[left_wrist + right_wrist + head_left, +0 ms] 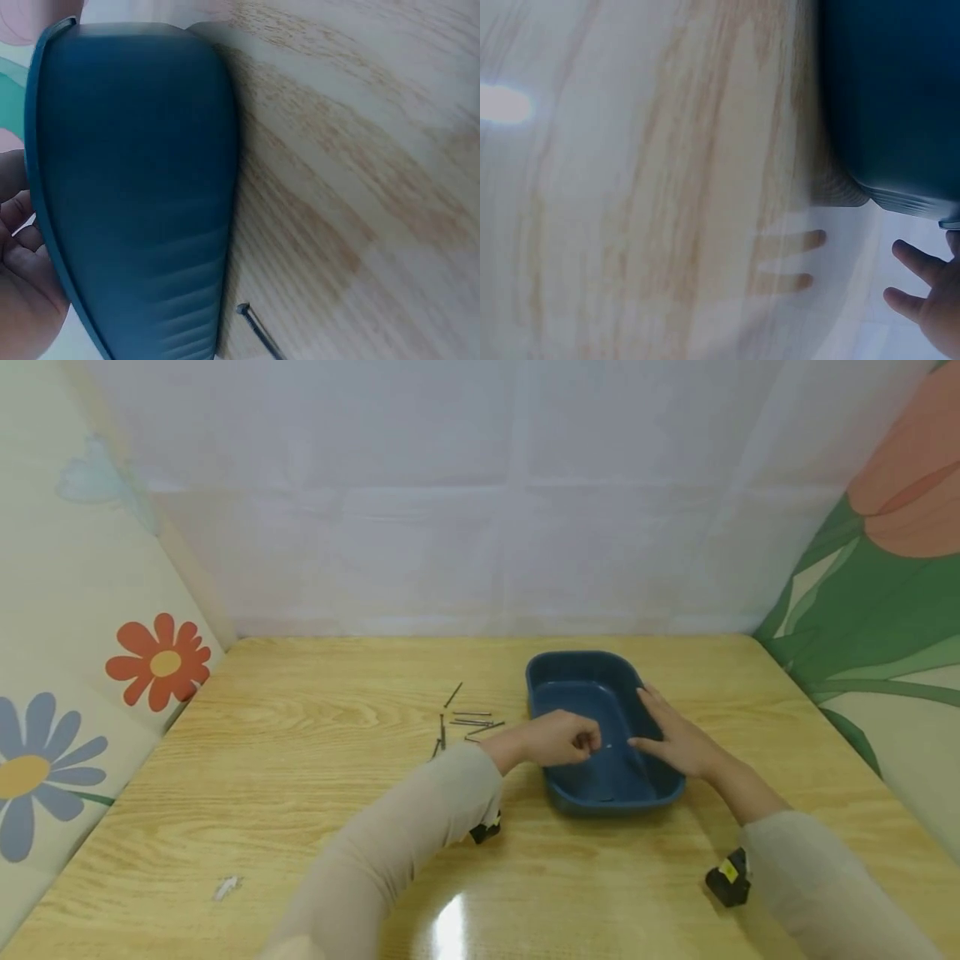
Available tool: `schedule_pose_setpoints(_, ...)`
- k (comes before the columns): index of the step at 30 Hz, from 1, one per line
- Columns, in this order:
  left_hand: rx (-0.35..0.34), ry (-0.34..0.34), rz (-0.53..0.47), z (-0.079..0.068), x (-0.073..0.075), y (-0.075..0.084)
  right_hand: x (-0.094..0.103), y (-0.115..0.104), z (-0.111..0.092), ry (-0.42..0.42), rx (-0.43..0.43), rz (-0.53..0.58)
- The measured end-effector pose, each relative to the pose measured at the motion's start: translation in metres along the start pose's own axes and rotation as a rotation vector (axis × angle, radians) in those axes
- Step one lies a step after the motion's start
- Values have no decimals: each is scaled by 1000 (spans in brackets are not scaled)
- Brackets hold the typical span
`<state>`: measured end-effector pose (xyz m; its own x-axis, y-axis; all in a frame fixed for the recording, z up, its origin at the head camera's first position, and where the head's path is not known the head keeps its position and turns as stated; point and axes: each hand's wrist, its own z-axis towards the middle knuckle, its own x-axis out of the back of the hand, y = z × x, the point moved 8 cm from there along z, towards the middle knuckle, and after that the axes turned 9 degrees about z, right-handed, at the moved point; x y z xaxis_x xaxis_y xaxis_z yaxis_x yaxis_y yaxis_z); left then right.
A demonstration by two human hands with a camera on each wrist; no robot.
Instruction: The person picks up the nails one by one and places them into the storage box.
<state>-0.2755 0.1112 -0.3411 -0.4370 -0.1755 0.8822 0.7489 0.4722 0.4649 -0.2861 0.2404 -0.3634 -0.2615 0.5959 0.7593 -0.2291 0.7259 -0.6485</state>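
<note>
My left hand reaches over the near left rim of a dark blue plastic basin, its fingers curled. I see nothing between them; the left wrist view shows these curled fingers just past the basin's rim. At the basin's right side, my right hand has its fingers spread and touches the rim. Several long, thin metal nails lie scattered on the table left of the basin. One such nail lies beside the basin's wall in the left wrist view. Part of the pile is hidden by my left forearm.
The wood-grain table bears a small white scrap near its front left. A white cloth hangs behind, with flower-printed panels on both sides. Small black devices sit at both wrists.
</note>
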Motion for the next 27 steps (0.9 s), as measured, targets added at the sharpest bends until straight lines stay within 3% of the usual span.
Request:
schedule_pose_setpoints(15,20,-60,125,12,-10,3,0,0,0,-4,-3,4)
schedule_pose_setpoints(27,8,-144,337,24,-29,5,0,-3,-1,-8,-5,8)
